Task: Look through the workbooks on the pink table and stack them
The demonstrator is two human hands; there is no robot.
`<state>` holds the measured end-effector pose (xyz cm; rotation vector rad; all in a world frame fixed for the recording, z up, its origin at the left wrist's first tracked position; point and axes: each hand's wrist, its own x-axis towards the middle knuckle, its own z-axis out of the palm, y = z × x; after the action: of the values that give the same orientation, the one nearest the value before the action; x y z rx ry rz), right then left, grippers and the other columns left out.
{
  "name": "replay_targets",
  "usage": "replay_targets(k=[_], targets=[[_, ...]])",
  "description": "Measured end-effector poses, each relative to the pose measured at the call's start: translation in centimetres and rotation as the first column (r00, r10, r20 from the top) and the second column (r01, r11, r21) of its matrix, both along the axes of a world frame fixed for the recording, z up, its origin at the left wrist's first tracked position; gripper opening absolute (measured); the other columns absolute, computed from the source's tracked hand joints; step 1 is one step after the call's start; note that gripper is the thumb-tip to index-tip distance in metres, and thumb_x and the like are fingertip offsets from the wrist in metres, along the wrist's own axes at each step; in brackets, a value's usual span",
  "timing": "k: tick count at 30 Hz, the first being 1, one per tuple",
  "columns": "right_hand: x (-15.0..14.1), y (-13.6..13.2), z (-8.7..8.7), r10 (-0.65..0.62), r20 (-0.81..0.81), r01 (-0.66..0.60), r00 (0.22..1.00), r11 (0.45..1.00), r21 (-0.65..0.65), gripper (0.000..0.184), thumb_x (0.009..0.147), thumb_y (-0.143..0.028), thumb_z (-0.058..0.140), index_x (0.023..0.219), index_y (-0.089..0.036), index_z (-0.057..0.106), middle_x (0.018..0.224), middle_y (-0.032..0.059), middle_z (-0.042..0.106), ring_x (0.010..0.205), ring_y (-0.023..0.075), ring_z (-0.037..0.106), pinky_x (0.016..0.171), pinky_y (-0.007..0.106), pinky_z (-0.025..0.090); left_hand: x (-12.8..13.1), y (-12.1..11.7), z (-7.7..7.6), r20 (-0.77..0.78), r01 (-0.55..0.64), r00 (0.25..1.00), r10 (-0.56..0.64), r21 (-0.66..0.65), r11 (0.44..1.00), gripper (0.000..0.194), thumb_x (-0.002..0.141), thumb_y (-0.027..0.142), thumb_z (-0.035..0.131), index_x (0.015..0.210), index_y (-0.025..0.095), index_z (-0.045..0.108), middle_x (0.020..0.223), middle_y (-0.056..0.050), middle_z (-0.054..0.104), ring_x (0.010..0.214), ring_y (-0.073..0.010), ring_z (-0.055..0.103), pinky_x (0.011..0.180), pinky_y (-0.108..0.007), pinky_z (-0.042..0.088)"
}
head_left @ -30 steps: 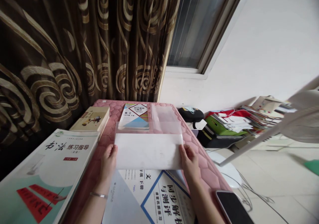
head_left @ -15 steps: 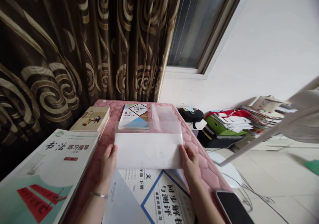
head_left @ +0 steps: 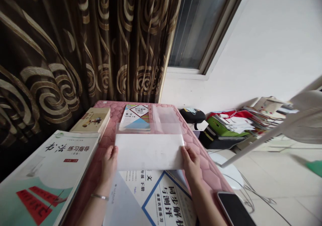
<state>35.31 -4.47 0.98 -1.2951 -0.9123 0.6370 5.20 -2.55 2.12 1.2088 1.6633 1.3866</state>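
Note:
My left hand [head_left: 110, 159] is closed, pinching the left edge of a translucent plastic book cover [head_left: 148, 128] with a white sheet [head_left: 149, 152] in it. Its right edge is between the thumb and fingers of my right hand [head_left: 190, 159]. The cover is stretched flat between both hands, and its clear upper strip overlaps the view of a maths workbook [head_left: 136, 115]. Below it lies a larger workbook [head_left: 166, 199] with a blue diamond outline on its front, partly hidden by the cover and my forearms.
A pink quilted mat [head_left: 113, 110] covers the table. Stacked books [head_left: 50, 172] stand on the left, with a beige book [head_left: 92, 120] behind them. More clear plastic film [head_left: 166, 115] lies at the back. A phone [head_left: 236, 209] rests at the right edge, beside a lamp pole [head_left: 256, 142].

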Motion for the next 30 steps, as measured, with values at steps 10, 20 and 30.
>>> replay_targets(k=[10,20,30], targets=[[0.1,0.2,-0.5,-0.039,0.043,0.040,0.998,0.999,-0.007,0.048,0.071,-0.067,0.063,0.070,-0.020,0.056,0.062,-0.0025,0.048,0.058,0.0131,0.038,0.050,0.025,0.030,-0.5,0.3,-0.7,0.034,0.037,0.999,-0.038,0.012,0.999,0.047,0.075,0.064,0.053,0.084,0.019,0.061,0.082,-0.006,0.069,0.077,-0.0228,0.062,0.067,-0.030,0.049],[0.4,0.4,-1.2,-0.056,0.084,0.056,0.995,0.998,0.002,0.049,0.074,-0.067,0.061,0.073,-0.018,0.059,0.064,-0.0012,0.051,0.062,0.0141,0.041,0.054,0.026,0.033,-0.3,0.3,-0.7,0.029,0.007,1.000,-0.008,0.028,1.000,0.040,0.076,0.059,0.053,0.081,0.020,0.060,0.078,-0.004,0.069,0.075,-0.0208,0.061,0.065,-0.028,0.049],[0.1,0.1,-0.5,-0.016,0.008,0.016,1.000,1.000,0.007,0.044,0.072,-0.064,0.064,0.074,-0.021,0.061,0.067,-0.0011,0.055,0.062,0.0161,0.045,0.055,0.028,0.036,-0.1,0.0,-0.3,-0.022,0.009,1.000,-0.009,0.017,1.000,0.036,0.079,0.057,0.048,0.075,0.021,0.054,0.076,-0.002,0.066,0.071,-0.0192,0.059,0.063,-0.027,0.047]])
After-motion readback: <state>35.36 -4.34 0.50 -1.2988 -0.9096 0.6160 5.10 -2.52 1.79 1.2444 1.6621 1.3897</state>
